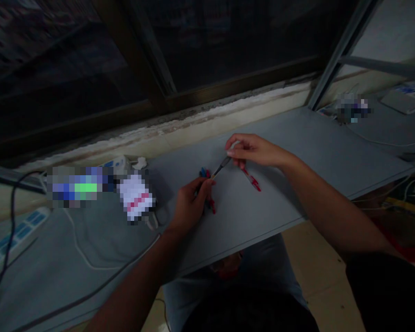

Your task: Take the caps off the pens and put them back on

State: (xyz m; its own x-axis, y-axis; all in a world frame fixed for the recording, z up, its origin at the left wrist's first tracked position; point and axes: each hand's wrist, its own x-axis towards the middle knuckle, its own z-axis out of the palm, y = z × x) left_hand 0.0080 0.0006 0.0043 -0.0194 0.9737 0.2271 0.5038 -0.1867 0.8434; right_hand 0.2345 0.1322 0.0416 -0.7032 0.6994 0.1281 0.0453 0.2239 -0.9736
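Note:
A slim pen (222, 164) with a dark grey end and a lighter barrel slants between my two hands above the grey table (263, 207). My left hand (192, 199) pinches its lower end between thumb and finger. At its upper end, the thumb and index finger of my right hand (251, 148) close on the dark part. Several pens, with blue and red (213, 206) parts showing, lie under and beside my left hand, which partly hides them. Just below my right hand a red and clear pen (251, 180) lies on the table.
To the left are a white boxy item (135, 197), a white plug adapter (121, 165), a power strip (17, 240) and loose cables. A window (228, 41) and wall ledge run behind the table. At far right, blurred items stand past a metal post (339, 60).

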